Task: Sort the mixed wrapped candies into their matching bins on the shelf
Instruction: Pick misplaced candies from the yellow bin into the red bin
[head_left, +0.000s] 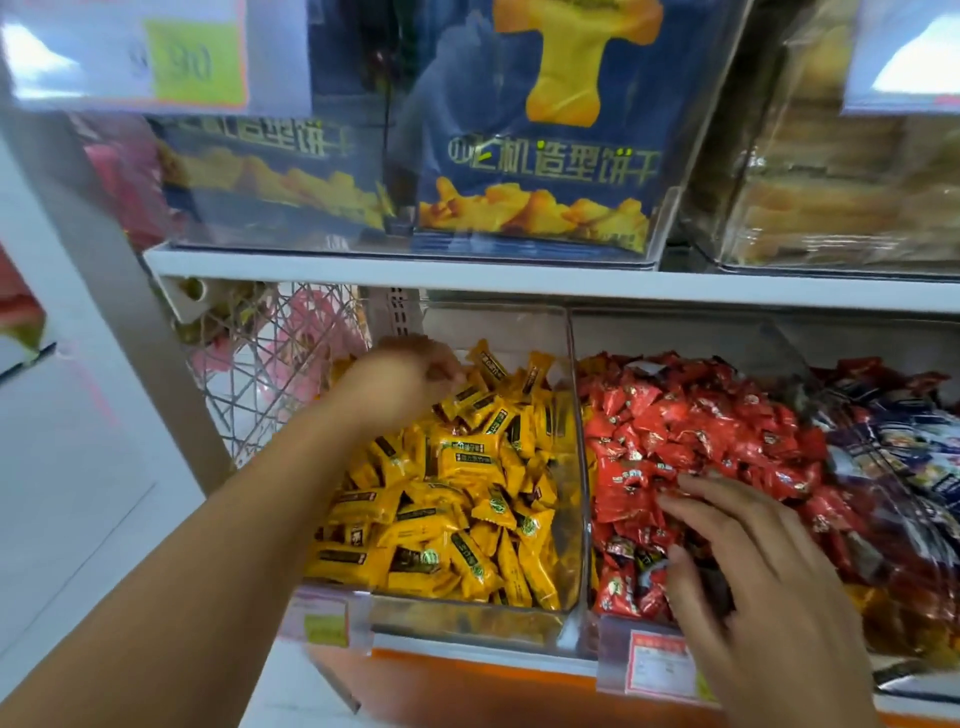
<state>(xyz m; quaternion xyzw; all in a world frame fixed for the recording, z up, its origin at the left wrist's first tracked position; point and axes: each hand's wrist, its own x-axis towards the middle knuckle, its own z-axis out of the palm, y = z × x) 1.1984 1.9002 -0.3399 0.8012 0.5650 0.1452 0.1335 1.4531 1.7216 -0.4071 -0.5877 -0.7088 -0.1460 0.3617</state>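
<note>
A clear bin on the lower shelf holds a heap of yellow wrapped candies. The clear bin to its right is full of red wrapped candies. My left hand reaches over the back left of the yellow heap, fingers curled down among the wrappers; whether it holds one is hidden. My right hand lies palm down on the red candies near the bin's front, fingers spread and touching the wrappers.
Further right lies a pile of blue and white wrapped candies. Blue biscuit bags and clear packs of pastry fill the shelf above. A wire basket hangs at the left. Price tags line the shelf's front edge.
</note>
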